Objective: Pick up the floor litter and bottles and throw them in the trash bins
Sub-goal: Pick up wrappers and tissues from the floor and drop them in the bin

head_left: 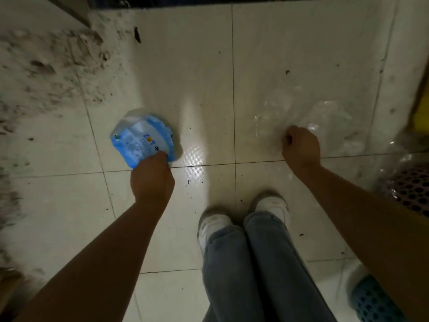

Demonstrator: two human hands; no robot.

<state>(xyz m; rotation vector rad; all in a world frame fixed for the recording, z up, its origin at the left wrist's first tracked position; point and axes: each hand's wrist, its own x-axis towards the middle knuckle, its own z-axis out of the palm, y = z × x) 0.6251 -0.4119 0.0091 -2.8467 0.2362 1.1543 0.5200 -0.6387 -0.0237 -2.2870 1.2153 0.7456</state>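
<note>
A crumpled blue and white plastic wrapper [141,138] hangs just over the tiled floor, left of centre. My left hand [152,180] is closed on its lower edge. To the right, my right hand [300,146] is clenched on a sheet of clear plastic film [325,122] that spreads out and blurs over the floor beyond my fist. A pink perforated bin [413,189] with a clear liner stands at the right edge, and a blue perforated bin [373,300] shows at the lower right corner.
Grey dirt and debris [46,73] cover the tiles at the left. A small dark scrap [137,34] lies at the top. My legs and white shoes [243,217] stand at bottom centre. Something yellow [420,115] sits at the right edge.
</note>
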